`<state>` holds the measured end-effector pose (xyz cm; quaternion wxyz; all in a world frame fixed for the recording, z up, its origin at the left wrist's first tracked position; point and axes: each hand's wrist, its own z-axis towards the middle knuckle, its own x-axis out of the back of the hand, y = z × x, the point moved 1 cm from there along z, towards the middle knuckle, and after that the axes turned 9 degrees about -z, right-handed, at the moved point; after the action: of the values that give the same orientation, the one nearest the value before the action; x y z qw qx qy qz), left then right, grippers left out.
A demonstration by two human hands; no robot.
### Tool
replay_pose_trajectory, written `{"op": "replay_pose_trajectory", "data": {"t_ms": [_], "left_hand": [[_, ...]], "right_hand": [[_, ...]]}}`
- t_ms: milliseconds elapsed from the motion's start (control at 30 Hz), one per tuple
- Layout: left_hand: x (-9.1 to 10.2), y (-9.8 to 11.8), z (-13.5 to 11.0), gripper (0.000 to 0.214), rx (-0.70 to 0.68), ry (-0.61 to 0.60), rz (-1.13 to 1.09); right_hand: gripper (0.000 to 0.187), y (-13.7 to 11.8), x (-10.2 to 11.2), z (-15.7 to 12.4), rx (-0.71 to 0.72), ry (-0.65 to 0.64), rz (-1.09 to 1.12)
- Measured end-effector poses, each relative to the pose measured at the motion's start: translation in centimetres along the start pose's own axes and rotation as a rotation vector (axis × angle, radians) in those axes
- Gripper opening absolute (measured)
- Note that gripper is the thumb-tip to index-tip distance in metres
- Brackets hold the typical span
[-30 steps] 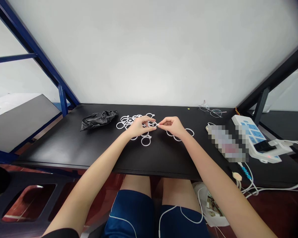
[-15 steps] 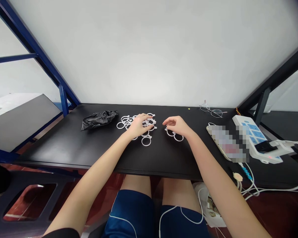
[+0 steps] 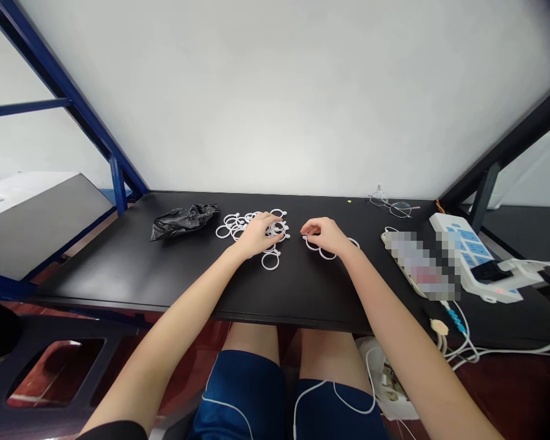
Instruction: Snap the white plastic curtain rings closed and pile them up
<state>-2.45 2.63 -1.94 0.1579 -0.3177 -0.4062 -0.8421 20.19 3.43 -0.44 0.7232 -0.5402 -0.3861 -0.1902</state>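
Several thin white rings, each with a small round knob, lie in a loose pile on the black table. My left hand rests over the pile with its fingers apart, covering part of it. One white ring lies at the near edge of this pile. To the right, my right hand is closed in a pinch at the knob end of a white ring. Another white ring shows under that palm, and part of a further ring shows beyond the wrist.
A crumpled black plastic bag lies left of the pile. On the right are eyeglasses, a phone on a charging cable, and a white power strip with plugs. A white wall rises behind the table.
The fingers of my right hand have closed onto the ring's knob end. The rings under this hand have shifted, and one now shows right of the wrist. My left hand has hardly moved.
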Motion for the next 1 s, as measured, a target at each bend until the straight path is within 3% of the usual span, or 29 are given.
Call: {"op": "replay_pose_trajectory", "data": {"t_ms": [533, 733, 1000], "left_hand": [[0.2, 0.8, -0.1, 0.034, -0.025, 0.011, -0.018], [0.2, 1.8, 0.0, 0.030, -0.135, 0.072, -0.010], [-0.1, 2.2, -0.1, 0.027, -0.173, 0.038, 0.005]], "right_hand": [[0.009, -0.3, 0.0, 0.3, 0.040, 0.352, 0.183], [0.013, -0.6, -0.2, 0.4, 0.017, 0.377, 0.349], [0.019, -0.4, -0.4, 0.6, 0.013, 0.405, 0.474]]}}
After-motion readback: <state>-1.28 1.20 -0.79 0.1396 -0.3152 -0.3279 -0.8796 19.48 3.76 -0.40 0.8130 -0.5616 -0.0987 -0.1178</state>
